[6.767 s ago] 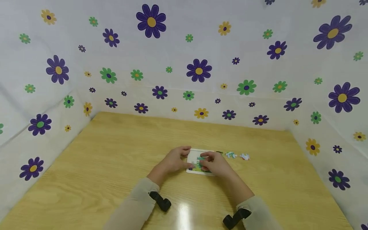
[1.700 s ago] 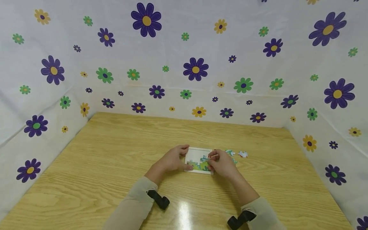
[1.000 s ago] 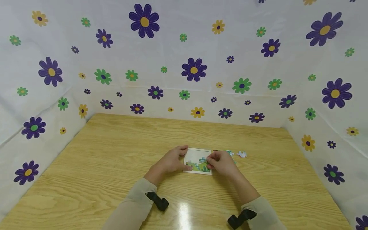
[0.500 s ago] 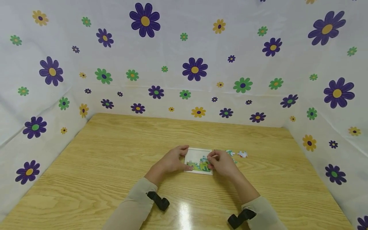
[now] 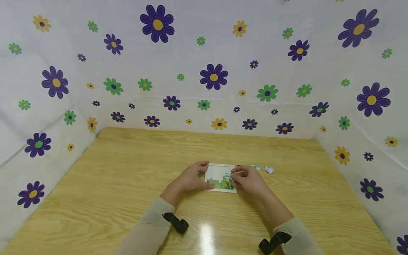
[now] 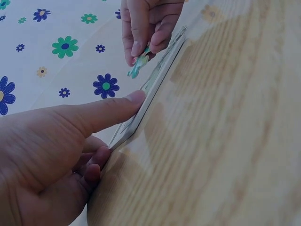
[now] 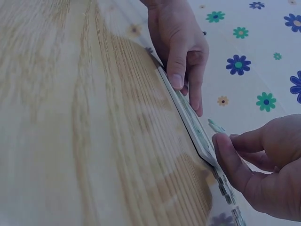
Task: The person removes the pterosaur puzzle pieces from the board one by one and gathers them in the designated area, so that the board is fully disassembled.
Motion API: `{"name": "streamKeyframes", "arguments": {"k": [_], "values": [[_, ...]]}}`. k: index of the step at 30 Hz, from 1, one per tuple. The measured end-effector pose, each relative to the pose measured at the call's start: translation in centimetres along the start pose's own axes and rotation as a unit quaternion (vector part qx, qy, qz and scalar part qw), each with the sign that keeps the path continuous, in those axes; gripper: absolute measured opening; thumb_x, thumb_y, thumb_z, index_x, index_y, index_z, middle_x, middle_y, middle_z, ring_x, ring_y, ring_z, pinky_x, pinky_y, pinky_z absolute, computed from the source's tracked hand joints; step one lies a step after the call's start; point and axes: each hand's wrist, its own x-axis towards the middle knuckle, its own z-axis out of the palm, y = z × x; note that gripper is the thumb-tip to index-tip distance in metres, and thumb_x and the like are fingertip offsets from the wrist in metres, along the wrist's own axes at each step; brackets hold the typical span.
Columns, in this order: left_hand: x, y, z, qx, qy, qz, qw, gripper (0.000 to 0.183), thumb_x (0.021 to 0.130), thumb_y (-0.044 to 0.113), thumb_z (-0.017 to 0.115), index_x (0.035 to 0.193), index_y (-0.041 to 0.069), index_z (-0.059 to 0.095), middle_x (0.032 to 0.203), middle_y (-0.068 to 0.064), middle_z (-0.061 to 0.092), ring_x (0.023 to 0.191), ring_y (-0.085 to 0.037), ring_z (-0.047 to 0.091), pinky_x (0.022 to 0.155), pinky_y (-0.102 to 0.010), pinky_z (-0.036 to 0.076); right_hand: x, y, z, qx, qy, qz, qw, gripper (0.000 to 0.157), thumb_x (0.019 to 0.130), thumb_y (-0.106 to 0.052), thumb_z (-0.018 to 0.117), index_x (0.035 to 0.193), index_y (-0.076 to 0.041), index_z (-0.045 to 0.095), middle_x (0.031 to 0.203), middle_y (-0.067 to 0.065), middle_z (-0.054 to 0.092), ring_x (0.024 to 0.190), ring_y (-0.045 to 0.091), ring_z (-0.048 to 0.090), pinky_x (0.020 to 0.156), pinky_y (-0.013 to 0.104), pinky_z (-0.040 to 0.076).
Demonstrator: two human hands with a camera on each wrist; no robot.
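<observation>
A white-framed jigsaw puzzle tray (image 5: pixel 218 171) lies on the table in the head view, with green and yellow pieces fitted along its near side and lower right. My left hand (image 5: pixel 190 177) grips the tray's left side, thumb on the near corner and fingers at the far one. Between the thumb and fingers of my right hand (image 5: pixel 251 180) is a small jigsaw piece (image 6: pixel 138 66), teal and green with a red spot. The left wrist view shows this piece held tilted above the tray's right part. Pale backing shows across the tray's upper left.
Loose jigsaw pieces lie just right of the tray, among them a white one (image 5: pixel 268 169) and a teal-and-white one (image 5: pixel 255 168) partly behind my right hand. The wooden table (image 5: pixel 143 152) is bordered by white flower-printed cloth (image 5: pixel 178 53).
My right hand has moved from over the tray's lower right to its right edge, holding a jigsaw piece. More fitted pieces show now than in the oldest frame. My left hand keeps its grip.
</observation>
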Motion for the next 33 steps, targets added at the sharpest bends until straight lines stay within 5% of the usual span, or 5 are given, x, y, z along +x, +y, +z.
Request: {"name": "streamKeyframes", "arguments": {"k": [13, 26, 33], "values": [[-0.7, -0.3, -0.1, 0.005, -0.007, 0.006, 0.9999, 0.097, 0.074, 0.033, 0.09, 0.152, 0.005, 0.041, 0.164, 0.0, 0.031, 0.153, -0.03, 0.021, 0.123, -0.05, 0.023, -1.7, 1.2, -2.8, -0.038, 0.037, -0.02, 0.998, 0.03, 0.096, -0.005, 0.064, 0.122, 0.011, 0.06, 0.105, 0.02, 0.065, 0.086, 0.016, 0.07, 0.077, 0.026, 0.06], [-0.5, 0.1, -0.1, 0.007, -0.007, 0.016, 0.9998, 0.095, 0.074, 0.033, 0.09, 0.151, 0.003, 0.042, 0.164, -0.001, 0.031, 0.153, -0.031, 0.021, 0.123, -0.049, 0.022, -3.2, 2.2, -7.2, -0.025, 0.075, 0.018, 0.997, 0.041, 0.098, -0.01, 0.064, 0.13, 0.012, 0.053, 0.112, 0.015, 0.063, 0.088, 0.012, 0.069, 0.079, 0.024, 0.059], [-0.4, 0.3, 0.0, -0.003, -0.013, 0.016, 0.9998, 0.096, 0.074, 0.031, 0.09, 0.152, 0.004, 0.041, 0.164, -0.002, 0.031, 0.153, -0.032, 0.021, 0.123, -0.05, 0.022, -3.5, 2.9, -9.1, -0.052, 0.09, 0.042, 0.994, 0.043, 0.097, -0.011, 0.066, 0.129, 0.014, 0.051, 0.101, 0.01, 0.066, 0.083, 0.008, 0.068, 0.075, 0.022, 0.058]]}}
